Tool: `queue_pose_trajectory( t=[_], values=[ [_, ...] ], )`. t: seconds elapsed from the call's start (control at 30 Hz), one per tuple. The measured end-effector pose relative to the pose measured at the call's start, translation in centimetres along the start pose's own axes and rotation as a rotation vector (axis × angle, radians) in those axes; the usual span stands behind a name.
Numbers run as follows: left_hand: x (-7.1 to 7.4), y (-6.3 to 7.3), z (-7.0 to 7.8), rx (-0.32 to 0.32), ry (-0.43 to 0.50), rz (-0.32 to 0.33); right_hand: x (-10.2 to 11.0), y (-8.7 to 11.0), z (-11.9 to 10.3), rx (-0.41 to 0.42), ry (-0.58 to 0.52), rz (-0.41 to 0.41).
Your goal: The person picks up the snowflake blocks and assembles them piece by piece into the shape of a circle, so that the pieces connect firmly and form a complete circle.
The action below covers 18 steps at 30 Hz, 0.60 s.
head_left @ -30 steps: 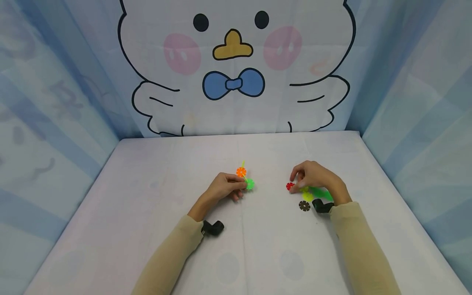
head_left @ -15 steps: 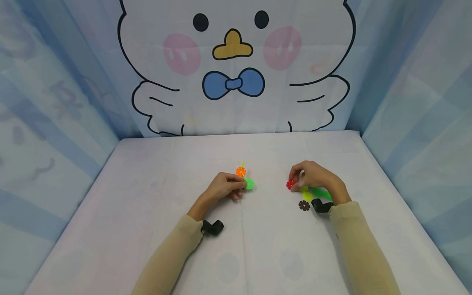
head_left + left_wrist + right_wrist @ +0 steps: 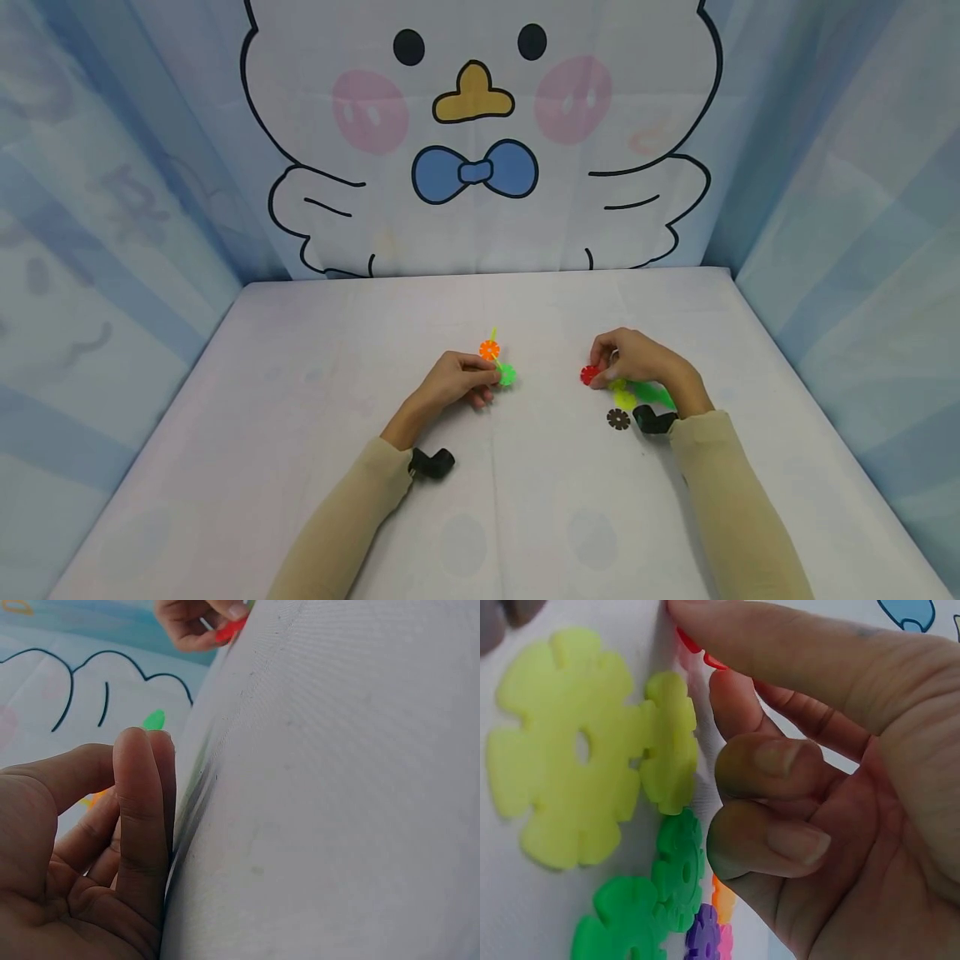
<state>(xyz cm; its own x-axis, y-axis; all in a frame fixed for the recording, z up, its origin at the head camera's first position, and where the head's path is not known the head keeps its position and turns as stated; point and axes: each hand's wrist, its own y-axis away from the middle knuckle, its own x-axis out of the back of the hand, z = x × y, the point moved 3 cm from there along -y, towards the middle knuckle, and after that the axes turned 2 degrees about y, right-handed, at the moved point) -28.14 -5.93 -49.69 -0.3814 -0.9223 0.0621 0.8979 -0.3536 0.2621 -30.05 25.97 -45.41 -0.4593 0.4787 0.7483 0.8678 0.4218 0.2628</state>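
Observation:
In the head view my left hand pinches a green notched snowflake disc. An orange disc and a yellow disc seen edge-on join onto it in a small chain. The left wrist view shows thumb and fingertip pressed together, with a bit of the green disc above them. Over to the right, my right hand pinches a red disc between thumb and index finger, low over the table. In the right wrist view the thumb covers most of the red disc; the other fingers curl inward.
Beneath my right hand lie two linked yellow discs, green discs, and partly seen purple, orange and pink ones. A dark brown disc lies nearer me on the white table.
My right thumb and index finger have closed on the red disc, which has shifted and tilted slightly. My left hand and its linked discs have stayed almost still.

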Motion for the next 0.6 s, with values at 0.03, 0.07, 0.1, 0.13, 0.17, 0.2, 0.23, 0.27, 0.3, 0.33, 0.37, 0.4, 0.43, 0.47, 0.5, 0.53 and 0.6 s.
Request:
queue_pose_trajectory(
  t=[0.03, 0.07, 0.1, 0.13, 0.17, 0.2, 0.23, 0.27, 0.3, 0.33, 0.37, 0.4, 0.43, 0.47, 0.5, 0.53, 0.6],
  values=[
    [0.0, 0.0, 0.0, 0.002, 0.000, 0.000, 0.0, 0.0, 0.0, 0.008, 0.003, 0.000],
    [0.0, 0.0, 0.0, 0.003, -0.001, 0.001, 0.0, 0.0, -0.1, 0.016, 0.004, 0.001],
    [0.0, 0.0, 0.0, 0.003, -0.001, 0.001, 0.0, 0.1, -0.1, 0.024, 0.007, 0.001],
    [0.0, 0.0, -0.1, 0.004, -0.001, 0.002, 0.1, 0.1, -0.1, 0.032, 0.007, 0.002],
    [0.0, 0.0, -0.1, 0.004, -0.002, 0.002, 0.1, 0.1, -0.1, 0.035, 0.007, 0.002],
    [0.0, 0.0, -0.1, 0.004, -0.001, 0.002, 0.1, 0.2, -0.2, 0.038, 0.006, 0.003],
    [0.0, 0.0, -0.1, 0.005, 0.001, 0.001, 0.1, 0.2, -0.2, 0.037, 0.002, 0.004],
    [0.0, 0.0, -0.1, 0.005, 0.001, 0.002, 0.1, 0.2, -0.2, 0.033, -0.002, 0.005],
    [0.0, 0.0, 0.0, 0.006, 0.003, 0.003, 0.2, 0.2, -0.3, 0.027, -0.003, 0.008],
    [0.0, 0.0, 0.0, 0.007, 0.003, 0.004, 0.2, 0.2, -0.3, 0.026, -0.006, 0.011],
    [0.0, 0.1, 0.0, 0.008, 0.005, 0.004, 0.2, 0.2, -0.4, 0.023, -0.008, 0.016],
    [0.0, 0.1, 0.1, 0.010, 0.006, 0.005, 0.1, 0.2, -0.5, 0.024, -0.013, 0.021],
    [0.0, 0.2, 0.1, 0.010, 0.006, 0.006, 0.1, 0.1, -0.6, 0.024, -0.018, 0.026],
    [0.0, 0.2, 0.1, 0.011, 0.007, 0.008, 0.0, 0.0, -0.7, 0.028, -0.022, 0.032],
    [0.0, 0.2, 0.1, 0.013, 0.008, 0.009, -0.1, 0.0, -0.9, 0.034, -0.028, 0.039],
    [0.0, 0.2, 0.1, 0.014, 0.008, 0.009, -0.2, -0.1, -1.0, 0.043, -0.038, 0.043],
    [0.0, 0.2, 0.1, 0.017, 0.010, 0.010, -0.5, -0.4, -1.4, 0.055, -0.062, 0.048]
  ],
)
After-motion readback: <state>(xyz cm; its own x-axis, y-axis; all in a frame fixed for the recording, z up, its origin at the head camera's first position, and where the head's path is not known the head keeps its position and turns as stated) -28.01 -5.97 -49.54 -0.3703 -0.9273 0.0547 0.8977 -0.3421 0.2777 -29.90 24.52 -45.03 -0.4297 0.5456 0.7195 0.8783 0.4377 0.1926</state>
